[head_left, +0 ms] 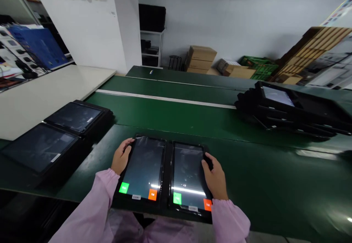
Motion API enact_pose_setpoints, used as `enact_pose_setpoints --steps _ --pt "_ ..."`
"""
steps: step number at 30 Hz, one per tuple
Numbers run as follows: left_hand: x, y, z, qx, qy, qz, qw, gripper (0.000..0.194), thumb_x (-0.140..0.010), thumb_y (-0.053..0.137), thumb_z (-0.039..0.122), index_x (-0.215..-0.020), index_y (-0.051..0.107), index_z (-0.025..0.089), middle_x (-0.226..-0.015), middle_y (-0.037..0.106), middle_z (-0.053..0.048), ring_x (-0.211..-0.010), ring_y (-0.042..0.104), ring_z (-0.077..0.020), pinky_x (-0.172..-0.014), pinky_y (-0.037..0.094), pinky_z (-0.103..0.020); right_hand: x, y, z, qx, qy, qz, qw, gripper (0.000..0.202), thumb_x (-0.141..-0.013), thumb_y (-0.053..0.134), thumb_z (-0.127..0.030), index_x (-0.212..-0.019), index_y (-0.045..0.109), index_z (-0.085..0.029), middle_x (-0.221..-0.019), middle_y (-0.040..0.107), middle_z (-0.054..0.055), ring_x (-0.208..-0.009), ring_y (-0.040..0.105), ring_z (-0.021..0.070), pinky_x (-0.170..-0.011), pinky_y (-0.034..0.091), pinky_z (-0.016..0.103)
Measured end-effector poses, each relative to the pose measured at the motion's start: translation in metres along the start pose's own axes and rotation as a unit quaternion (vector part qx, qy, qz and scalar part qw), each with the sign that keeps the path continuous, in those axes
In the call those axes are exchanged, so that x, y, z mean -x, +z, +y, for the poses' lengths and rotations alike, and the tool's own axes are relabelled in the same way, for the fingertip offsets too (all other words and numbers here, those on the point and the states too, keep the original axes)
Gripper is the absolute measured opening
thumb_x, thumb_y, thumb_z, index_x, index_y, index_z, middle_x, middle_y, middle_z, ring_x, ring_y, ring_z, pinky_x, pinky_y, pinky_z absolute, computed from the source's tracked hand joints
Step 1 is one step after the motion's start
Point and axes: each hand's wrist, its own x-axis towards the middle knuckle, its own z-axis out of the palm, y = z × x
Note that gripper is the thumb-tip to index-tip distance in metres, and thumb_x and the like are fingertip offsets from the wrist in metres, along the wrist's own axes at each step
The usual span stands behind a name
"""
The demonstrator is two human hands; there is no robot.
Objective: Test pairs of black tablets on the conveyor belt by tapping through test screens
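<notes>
Two tablets lie side by side in a black tray at the near edge of the green table. The left tablet and the right tablet both have dark lit screens with a green square at lower left and an orange-red one at lower right. Each bears a small white label at its bottom edge. My left hand is closed around the tray's left side, thumb on top. On the opposite side my right hand grips the right edge, its thumb near the right tablet's screen. The fingers under the tray are hidden.
At left, another black tray holds two dark tablets. Several stacked black trays, the top one with a tablet, stand at right. A pale strip crosses the green table. Cardboard boxes stand behind.
</notes>
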Motion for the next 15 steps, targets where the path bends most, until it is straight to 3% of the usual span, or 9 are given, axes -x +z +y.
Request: enact_pose_setpoints --steps 10,15 --pt "0.008 0.003 0.01 -0.045 -0.006 0.005 0.999 0.035 -0.091 0.04 0.028 -0.116 0.062 0.019 -0.119 0.068 -0.009 -0.116 0.061 -0.0223 -0.109 0.041 -0.044 0.003 -0.005 -0.001 0.021 0.044 -0.018 0.999 0.067 -0.079 0.05 -0.065 -0.126 0.062 -0.019 -0.128 0.06 0.015 -0.115 0.055 0.0393 -0.097 0.043 0.055" --pt "0.038 -0.02 0.031 -0.068 -0.026 -0.048 0.996 0.038 -0.093 0.046 0.032 -0.127 0.058 0.02 -0.13 0.064 -0.008 -0.122 0.058 -0.0237 -0.11 0.042 -0.043 0.025 -0.02 0.002 0.054 0.071 -0.078 0.993 0.079 -0.077 0.048 -0.075 -0.13 0.057 -0.018 -0.135 0.056 0.017 -0.117 0.054 0.0422 -0.093 0.046 0.056"
